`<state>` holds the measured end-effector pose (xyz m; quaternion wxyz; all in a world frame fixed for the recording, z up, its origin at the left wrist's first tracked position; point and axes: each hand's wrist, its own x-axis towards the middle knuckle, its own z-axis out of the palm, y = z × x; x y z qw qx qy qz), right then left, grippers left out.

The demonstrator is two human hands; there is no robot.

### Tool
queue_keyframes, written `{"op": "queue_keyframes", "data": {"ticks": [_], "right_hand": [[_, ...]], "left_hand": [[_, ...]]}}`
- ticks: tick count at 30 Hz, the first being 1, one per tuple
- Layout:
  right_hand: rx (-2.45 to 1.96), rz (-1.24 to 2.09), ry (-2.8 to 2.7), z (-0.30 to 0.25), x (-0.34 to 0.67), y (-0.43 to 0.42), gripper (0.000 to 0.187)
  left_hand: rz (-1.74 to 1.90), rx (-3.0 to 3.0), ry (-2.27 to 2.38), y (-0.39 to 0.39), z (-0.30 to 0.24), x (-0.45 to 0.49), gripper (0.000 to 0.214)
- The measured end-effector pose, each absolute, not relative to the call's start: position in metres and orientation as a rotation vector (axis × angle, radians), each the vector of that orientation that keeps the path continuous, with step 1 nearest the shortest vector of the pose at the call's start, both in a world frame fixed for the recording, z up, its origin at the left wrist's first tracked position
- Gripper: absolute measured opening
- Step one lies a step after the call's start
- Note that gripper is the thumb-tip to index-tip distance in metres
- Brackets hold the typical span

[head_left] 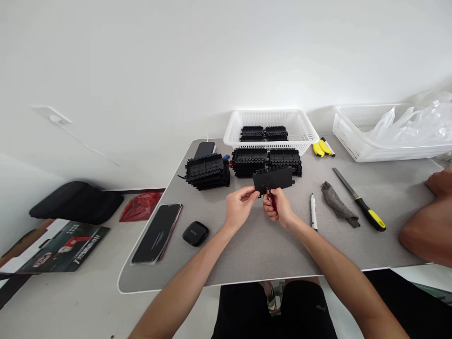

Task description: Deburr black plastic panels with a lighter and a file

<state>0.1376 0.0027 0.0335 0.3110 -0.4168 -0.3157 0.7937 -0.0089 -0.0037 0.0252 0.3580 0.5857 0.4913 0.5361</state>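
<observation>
My left hand [240, 207] pinches the lower left corner of a flat black plastic part [273, 180], which is tilted up over the table with its toothed edge away from me. In my right hand [280, 209] is a small red object that looks like a lighter [270, 200], its top end against the part's lower edge. Just behind the part stand stacks of similar black plastic parts [249, 162], with another stack [206, 170] to the left. More such parts [264, 133] lie inside the white plastic basket [236, 137].
A phone [157, 233] and a round-cornered black case [195, 233] lie at left. On the right are a marker [313, 213], a grey cloth [339, 204], a file with a yellow-black handle [369, 213] and a second basket [381, 153] with plastic bags. Another person's arm [429, 230] rests at far right.
</observation>
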Motion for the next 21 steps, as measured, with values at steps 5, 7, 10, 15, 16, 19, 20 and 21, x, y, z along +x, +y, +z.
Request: {"op": "queue_keyframes", "data": {"ticks": [5,7,10,15,16,19,20,21], "right_hand": [[-1.05,2.116,-0.863,0.034,0.141,0.004,0.034],[-1.031,2.114,-0.889,0.036,0.143,0.005,0.039],[-1.023,2.084,-0.907,0.04,0.15,0.008,0.043],[-1.048,1.953,-0.835,0.043,0.163,0.015,0.038],[-1.067,1.925,-0.817,0.043,0.165,0.017,0.037],[-1.125,1.883,-0.787,0.043,0.169,0.019,0.035],[-1.14,1.88,-0.784,0.042,0.169,0.02,0.034],[-1.151,1.881,-0.784,0.041,0.169,0.02,0.034]], "left_hand": [[1.397,1.5,1.279,-0.002,0.022,-0.011,0.022],[1.407,1.487,1.284,-0.001,0.02,-0.012,0.022],[1.423,1.456,1.297,0.001,0.02,-0.013,0.023],[1.445,1.413,1.334,0.001,0.023,-0.015,0.025],[1.448,1.41,1.338,0.001,0.024,-0.015,0.025],[1.454,1.401,1.339,0.001,0.024,-0.016,0.026],[1.455,1.398,1.339,0.001,0.024,-0.016,0.026],[1.456,1.397,1.341,0.001,0.024,-0.016,0.026]]}}
